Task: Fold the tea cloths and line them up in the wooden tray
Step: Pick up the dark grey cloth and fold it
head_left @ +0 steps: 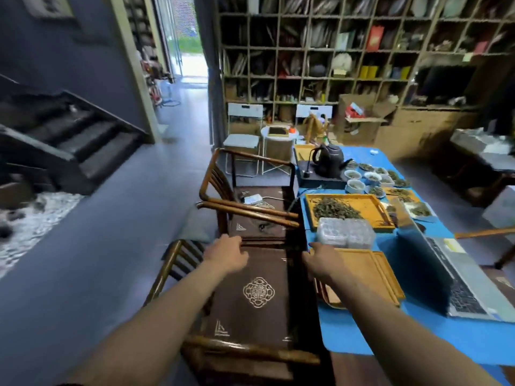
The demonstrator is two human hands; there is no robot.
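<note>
An empty light wooden tray [365, 270] lies on the blue table [362, 338], at its left side. My right hand [323, 260] hovers at the tray's near-left corner with the back up and the fingers loosely extended, holding nothing. My left hand [227, 253] reaches over the brown cushion of a wooden chair [250, 302], its fingertips near the chair's far rail, and it holds nothing too. I cannot make out any tea cloth.
A second tray [370, 203] with loose tea leaves sits farther back, behind clear plastic boxes [345, 232]. A black kettle [328, 160], several small tea bowls and an open laptop [457, 277] share the table. Another chair [245, 190] stands behind the first. Shelves line the back wall, and stairs rise at left.
</note>
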